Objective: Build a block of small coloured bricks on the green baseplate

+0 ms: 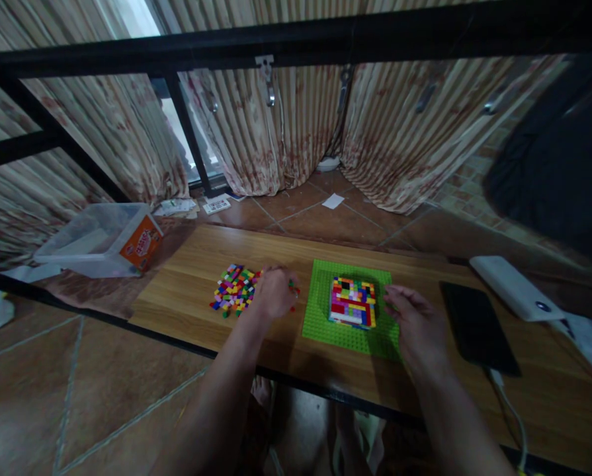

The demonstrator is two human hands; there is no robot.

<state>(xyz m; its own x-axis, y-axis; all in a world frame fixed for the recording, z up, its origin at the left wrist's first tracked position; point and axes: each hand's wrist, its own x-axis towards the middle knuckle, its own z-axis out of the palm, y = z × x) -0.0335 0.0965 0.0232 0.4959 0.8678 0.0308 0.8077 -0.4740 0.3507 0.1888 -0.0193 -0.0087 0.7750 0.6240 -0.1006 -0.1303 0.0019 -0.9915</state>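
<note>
Head camera looks down on a small brick build (353,302), a squat, roughly square block of red, yellow, blue, pink and green rows, standing near the middle of a green baseplate (325,327) on a wooden table (186,291). Right hand (409,316) rests on the baseplate's right edge, just beside the build and the nearer of the two hands; its fingers (392,295) curl loosely toward the build's right side, and I cannot tell whether they pinch anything. Left hand (274,292) lies to the left of the build, off the baseplate, closed loosely over a few small bricks (292,287) that peek out at its fingertips. Farther left of the build, touching that hand, a heap of loose coloured bricks (233,289) spreads out. To the right of the build lie a dark phone (477,327) with a cable and a white power bank (516,287). Far left, off the table, a clear plastic tub (100,239) sits tilted.
</note>
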